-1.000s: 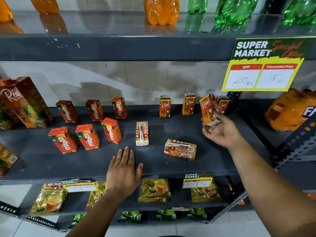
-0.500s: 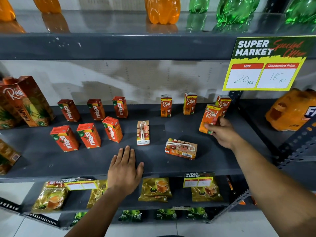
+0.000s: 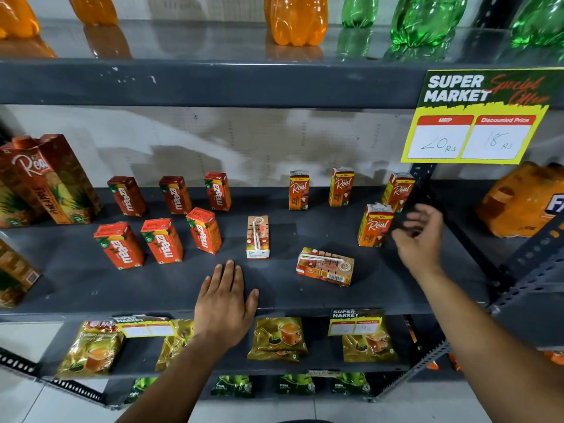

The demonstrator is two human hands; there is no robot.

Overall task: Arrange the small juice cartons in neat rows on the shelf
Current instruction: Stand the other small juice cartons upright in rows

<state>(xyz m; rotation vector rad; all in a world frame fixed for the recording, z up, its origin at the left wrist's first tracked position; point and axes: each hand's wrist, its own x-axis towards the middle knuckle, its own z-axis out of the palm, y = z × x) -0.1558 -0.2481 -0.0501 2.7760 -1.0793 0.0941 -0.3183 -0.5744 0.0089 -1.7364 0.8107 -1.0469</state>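
On the dark grey shelf (image 3: 91, 288), several red Maaza cartons (image 3: 163, 241) stand in two rows at the left. Three orange Real cartons (image 3: 299, 190) stand along the back. A fourth Real carton (image 3: 374, 225) stands upright in front of them at the right. My right hand (image 3: 419, 239) hovers just right of it, fingers apart and blurred, holding nothing. Two more cartons lie flat: one (image 3: 258, 237) in the middle and one (image 3: 326, 266) further right, nearer the front. My left hand (image 3: 225, 303) rests palm down on the shelf's front edge.
A large Real pineapple carton (image 3: 58, 178) stands at the far left. An orange bottle pack (image 3: 522, 203) sits at the right beyond the upright post. A yellow price sign (image 3: 476, 117) hangs from the upper shelf with bottles. Tea packets (image 3: 279, 337) lie on the lower shelf.
My right hand set the Real carton upright on the shelf in front of the back row and let go, then drew back to the right. My left hand has stayed put.
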